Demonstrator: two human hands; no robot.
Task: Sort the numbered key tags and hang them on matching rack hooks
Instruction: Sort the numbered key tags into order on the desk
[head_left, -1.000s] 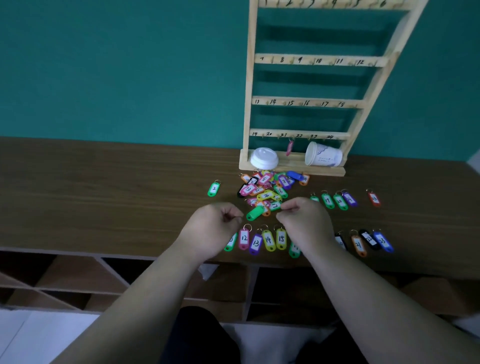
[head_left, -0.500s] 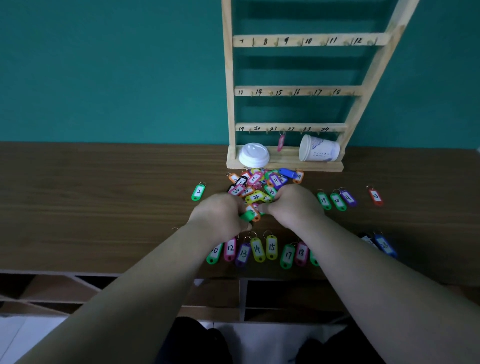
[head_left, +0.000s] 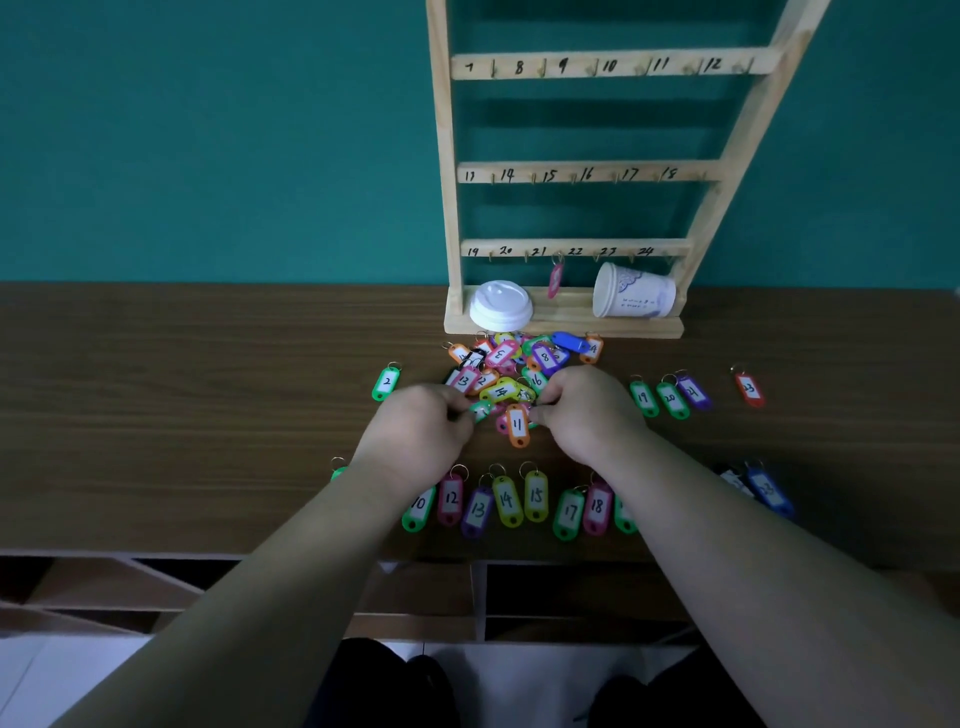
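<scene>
A heap of coloured numbered key tags (head_left: 514, 364) lies on the wooden table (head_left: 182, 415) in front of the wooden hook rack (head_left: 571, 171). My left hand (head_left: 421, 431) pinches a green tag (head_left: 480, 410) at the heap's near edge. My right hand (head_left: 587, 410) has curled fingers at the heap's near right side; what it pinches is hidden. An orange tag marked 11 (head_left: 517, 426) lies between the hands. A row of sorted tags (head_left: 506, 501) numbered 10 to 18 lies near the table's front edge. One pink tag (head_left: 555, 279) hangs on the rack's bottom rail.
A white cup lid (head_left: 501, 305) and a tipped paper cup (head_left: 634, 297) rest on the rack's base. Green tag 2 (head_left: 386, 383) lies alone on the left. Tags 19, 20, 21 (head_left: 670, 397) and a red 23 (head_left: 749, 389) lie to the right. Open shelves (head_left: 571, 597) sit below the table.
Both hands moved away from me into the near edge of the heap. The view tilted down, so the rack's top rail left the frame. The green tag stays in my left hand.
</scene>
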